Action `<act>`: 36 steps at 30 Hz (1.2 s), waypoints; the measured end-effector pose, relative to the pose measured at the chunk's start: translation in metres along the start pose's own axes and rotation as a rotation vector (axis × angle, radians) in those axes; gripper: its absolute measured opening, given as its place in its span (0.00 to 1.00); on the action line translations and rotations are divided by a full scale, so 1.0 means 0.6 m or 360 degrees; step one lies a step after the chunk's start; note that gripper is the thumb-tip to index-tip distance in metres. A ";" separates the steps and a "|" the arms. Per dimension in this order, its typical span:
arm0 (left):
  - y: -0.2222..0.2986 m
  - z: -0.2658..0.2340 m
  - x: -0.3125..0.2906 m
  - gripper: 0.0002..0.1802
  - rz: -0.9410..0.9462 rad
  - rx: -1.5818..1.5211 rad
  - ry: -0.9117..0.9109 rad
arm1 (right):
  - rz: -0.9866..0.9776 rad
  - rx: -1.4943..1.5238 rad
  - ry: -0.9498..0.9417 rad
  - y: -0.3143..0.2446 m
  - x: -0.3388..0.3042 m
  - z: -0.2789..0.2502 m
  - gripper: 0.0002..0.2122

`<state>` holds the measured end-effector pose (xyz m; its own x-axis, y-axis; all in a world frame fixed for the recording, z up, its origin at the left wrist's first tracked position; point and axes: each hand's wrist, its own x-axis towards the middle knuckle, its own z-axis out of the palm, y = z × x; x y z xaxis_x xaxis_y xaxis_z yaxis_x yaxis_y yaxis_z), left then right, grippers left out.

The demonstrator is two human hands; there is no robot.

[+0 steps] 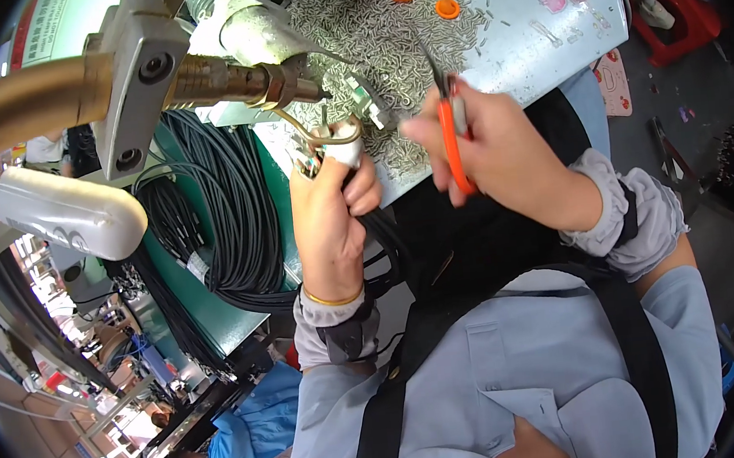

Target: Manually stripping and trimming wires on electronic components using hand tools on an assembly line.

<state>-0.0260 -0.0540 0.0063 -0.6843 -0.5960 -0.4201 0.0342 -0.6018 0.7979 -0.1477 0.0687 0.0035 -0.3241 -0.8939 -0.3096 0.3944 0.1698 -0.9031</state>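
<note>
My left hand (331, 219) is closed around the end of a black cable (381, 232), beneath a metal nozzle with a thin bent brass tube (349, 137). Small coloured wire ends show at its fingertips, and a white cover sits on one fingertip. What else lies within that grip is hidden. To the right, my right hand (500, 141) is wrapped round orange-handled scissors (452, 146), slightly blurred, their dark point directed away from me. Between and beyond both hands spreads a heap of small silvery metal parts (338, 20). A small green-and-white piece in a metal holder (365, 101) stands among them.
A thick metal arm (141, 83) with a nozzle reaches in from the left, above a white rounded housing (74, 213). Coils of black cable (233, 215) lie on the green bench. Two orange rings (447, 8) rest near the heap. A red stool (684, 17) stands right.
</note>
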 end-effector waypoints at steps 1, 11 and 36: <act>0.001 0.000 0.007 0.05 -0.0001 0.0003 0.0001 | -0.0131 -0.0105 0.0098 0.002 0.014 -0.001 0.12; 0.016 -0.012 0.032 0.09 -0.0048 0.0059 -0.0109 | -0.0306 -0.0485 0.0156 0.001 0.080 -0.009 0.06; 0.004 0.010 -0.033 0.12 -0.0029 0.0137 0.0149 | -0.0209 -0.0062 0.0004 0.009 0.041 -0.009 0.07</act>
<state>-0.0168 -0.0402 0.0191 -0.6130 -0.6347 -0.4704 -0.0433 -0.5676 0.8222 -0.1580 0.0500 -0.0108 -0.3728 -0.9086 -0.1885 0.3145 0.0674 -0.9469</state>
